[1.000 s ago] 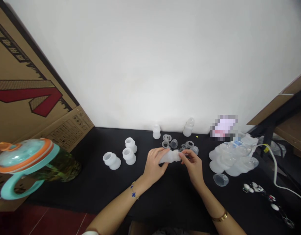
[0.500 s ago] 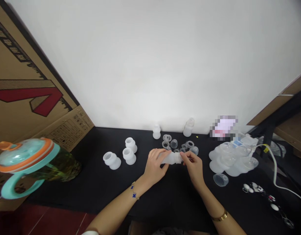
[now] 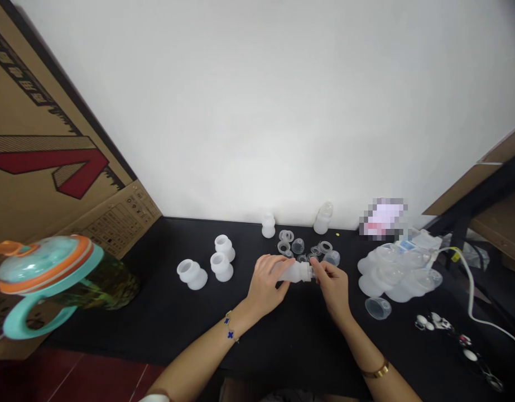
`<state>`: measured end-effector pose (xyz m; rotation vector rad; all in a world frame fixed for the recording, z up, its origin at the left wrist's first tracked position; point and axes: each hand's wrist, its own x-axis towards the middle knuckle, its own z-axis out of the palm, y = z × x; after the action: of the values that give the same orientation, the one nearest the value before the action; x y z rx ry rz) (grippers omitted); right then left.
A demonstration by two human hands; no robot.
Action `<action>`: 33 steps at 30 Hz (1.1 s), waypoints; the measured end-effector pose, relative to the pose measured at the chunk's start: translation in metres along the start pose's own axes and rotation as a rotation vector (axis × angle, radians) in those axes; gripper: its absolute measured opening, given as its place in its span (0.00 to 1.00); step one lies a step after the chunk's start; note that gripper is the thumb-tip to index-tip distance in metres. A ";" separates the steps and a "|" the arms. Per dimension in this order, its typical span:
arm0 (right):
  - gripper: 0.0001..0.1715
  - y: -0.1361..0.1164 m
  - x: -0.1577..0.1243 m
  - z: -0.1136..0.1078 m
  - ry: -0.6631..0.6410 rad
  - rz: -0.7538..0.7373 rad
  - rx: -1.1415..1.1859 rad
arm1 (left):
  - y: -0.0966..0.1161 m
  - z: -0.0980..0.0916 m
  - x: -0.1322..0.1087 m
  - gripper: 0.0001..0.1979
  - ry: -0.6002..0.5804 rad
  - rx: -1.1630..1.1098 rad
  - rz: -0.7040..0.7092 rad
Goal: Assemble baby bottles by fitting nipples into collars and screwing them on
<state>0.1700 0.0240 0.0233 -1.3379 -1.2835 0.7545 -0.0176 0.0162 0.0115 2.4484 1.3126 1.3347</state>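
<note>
My left hand (image 3: 268,283) is wrapped round a translucent white baby bottle (image 3: 297,272), which lies sideways with its neck pointing right. At that neck, the fingers of my right hand (image 3: 333,283) are pinched on a small clear part, probably a nipple, mostly hidden by the fingers. Just behind the hands lie loose clear rings (image 3: 325,247) and small clear caps (image 3: 298,245). Farther back, a bottle with a clear cap (image 3: 323,218) stands near the wall, and a short white bottle body (image 3: 268,225) stands to its left.
Several open white bottle bodies (image 3: 192,274) stand at left. A large jug (image 3: 94,273) with a teal handle is beside a cardboard box (image 3: 39,139). At right are a bag of capped bottles (image 3: 391,273), a clear cup (image 3: 378,307), a white cable (image 3: 470,290) and a dark beaded strand (image 3: 462,338).
My right thumb and fingers have shifted slightly at the bottle's neck, and a bit of the clear part now shows between. The left hand keeps its grip on the bottle.
</note>
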 end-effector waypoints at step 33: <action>0.40 0.017 0.000 0.001 0.036 0.140 0.052 | 0.001 0.001 0.000 0.26 -0.014 0.062 0.038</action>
<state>0.1735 0.0273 0.0070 -1.4033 -1.1435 0.8510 -0.0169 0.0157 0.0111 2.5309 1.3307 1.3025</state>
